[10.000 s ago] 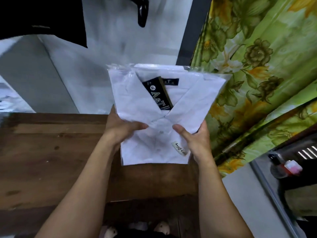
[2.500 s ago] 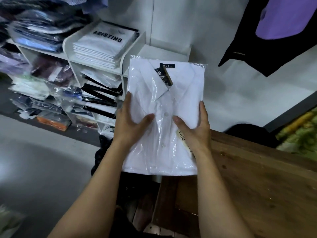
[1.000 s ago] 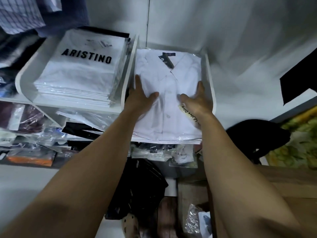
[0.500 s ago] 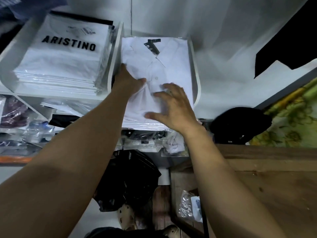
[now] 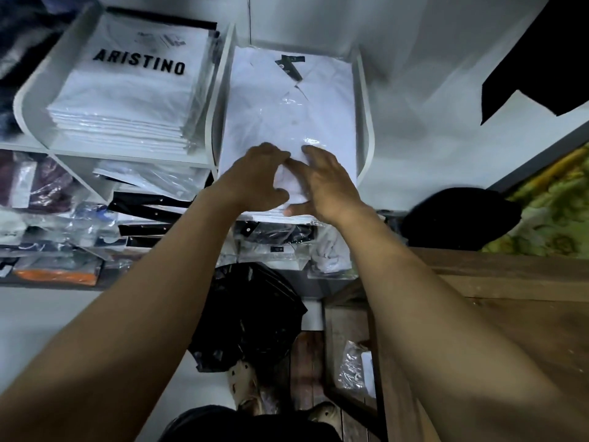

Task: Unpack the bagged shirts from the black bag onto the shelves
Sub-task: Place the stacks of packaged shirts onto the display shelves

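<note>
A white collared shirt in a clear plastic bag (image 5: 287, 106) lies flat in the right-hand compartment of the white shelf (image 5: 365, 122), on top of other bagged shirts. Both hands are at its near end. My left hand (image 5: 255, 177) arches over the front edge with its fingertips on the plastic. My right hand (image 5: 325, 183) lies on top with the fingers spread and the thumb against the front edge. The crumpled black bag (image 5: 251, 314) sits on the floor below the shelf, between my arms.
A stack of white bagged "ARISTINO" shirts (image 5: 127, 100) fills the left compartment. Lower shelves (image 5: 47, 218) hold several bagged clothes. A wooden table (image 5: 510, 314) stands at the right, with a dark bundle (image 5: 459, 218) behind it. A black garment (image 5: 548, 59) hangs on the wall.
The shirt went from my hands over the table into the right shelf compartment. In the last half second both hands drew back to its front edge and came together.
</note>
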